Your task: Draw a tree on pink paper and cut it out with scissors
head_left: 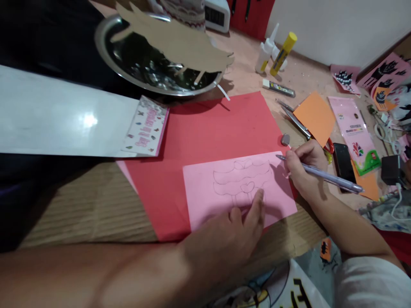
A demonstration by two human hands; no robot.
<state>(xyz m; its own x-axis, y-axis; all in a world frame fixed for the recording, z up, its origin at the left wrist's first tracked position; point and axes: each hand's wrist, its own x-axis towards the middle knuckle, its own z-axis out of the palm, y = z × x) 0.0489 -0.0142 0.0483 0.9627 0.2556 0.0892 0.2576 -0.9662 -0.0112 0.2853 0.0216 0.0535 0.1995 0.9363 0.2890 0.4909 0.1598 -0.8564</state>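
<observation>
A pink sheet of paper lies on red paper, with pencil lines on it: stacked wavy shapes, a small heart and short upright strokes below. My left hand rests on the sheet's lower part, index finger stretched out beside the drawing and the other fingers partly bent, holding nothing. At the sheet's right edge my right hand grips a mechanical pencil; its tip points left over the upper right corner, and contact with the paper cannot be made out. A small grey eraser lies just above that hand.
A metal bowl with a brown cutout across it stands at the back. Glue bottle, glue stick, lead case, scissors, orange paper and phone lie right; a white strip extends left.
</observation>
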